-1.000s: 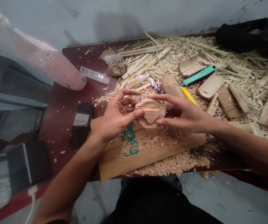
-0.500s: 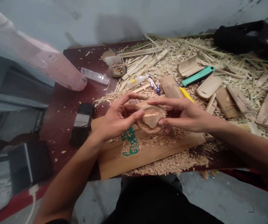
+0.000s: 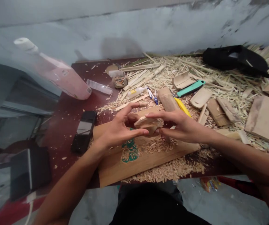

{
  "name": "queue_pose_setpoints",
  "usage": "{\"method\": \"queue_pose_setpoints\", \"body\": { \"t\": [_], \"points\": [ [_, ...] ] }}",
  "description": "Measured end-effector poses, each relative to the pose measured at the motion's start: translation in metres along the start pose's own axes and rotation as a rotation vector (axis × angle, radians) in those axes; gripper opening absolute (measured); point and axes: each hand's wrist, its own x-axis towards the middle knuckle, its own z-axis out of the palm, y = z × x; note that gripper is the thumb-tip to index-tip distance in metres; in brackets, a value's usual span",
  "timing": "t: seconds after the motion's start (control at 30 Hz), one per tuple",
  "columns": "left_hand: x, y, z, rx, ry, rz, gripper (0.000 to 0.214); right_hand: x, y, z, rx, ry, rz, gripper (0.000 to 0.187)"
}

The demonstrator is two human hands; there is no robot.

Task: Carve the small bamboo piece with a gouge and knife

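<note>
Between my two hands is a small rounded piece of carved wood (image 3: 150, 123), pale and rough at its edge, turned nearly edge-on to me. My left hand (image 3: 122, 126) grips its left side, thumb low in front and index finger raised off it. On the other side, my right hand (image 3: 178, 123) pinches it with the index finger on top and the thumb beneath. Below them lies a flat wooden board (image 3: 115, 168) with a green printed patch (image 3: 130, 147), partly covered by wood chips (image 3: 157, 147).
A yellow-handled tool (image 3: 182, 107), a teal cutter (image 3: 190, 88), a glue bottle (image 3: 136, 92) and wood pieces (image 3: 218, 112) lie beyond my hands among shavings. A phone (image 3: 84, 131) and a pink bottle (image 3: 71, 79) are to the left. A black cloth item (image 3: 235, 61) sits at the back right.
The carved wood piece has tilted from showing its hollowed face to nearly edge-on. Both hands still hold it. My view has tipped upward, showing more wall.
</note>
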Motion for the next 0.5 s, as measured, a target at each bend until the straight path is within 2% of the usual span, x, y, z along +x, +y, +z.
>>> {"method": "queue_pose_setpoints", "body": {
  "t": [0.1, 0.2, 0.37, 0.5],
  "points": [
    [-0.002, 0.001, 0.003, 0.049, 0.037, 0.048, 0.067, 0.0, 0.002, 0.002, -0.085, 0.032, -0.05, 0.06],
    [-0.002, 0.001, 0.004, 0.05, 0.052, 0.052, 0.065, 0.0, 0.008, 0.004, -0.048, 0.053, -0.025, 0.063],
    [-0.002, 0.0, 0.004, 0.002, 0.04, 0.038, 0.07, 0.0, 0.013, 0.004, 0.012, 0.065, -0.073, 0.056],
    [-0.001, -0.002, 0.004, -0.029, 0.026, 0.011, 0.077, -0.003, 0.012, 0.004, 0.101, 0.049, 0.01, 0.059]
  ]
}}
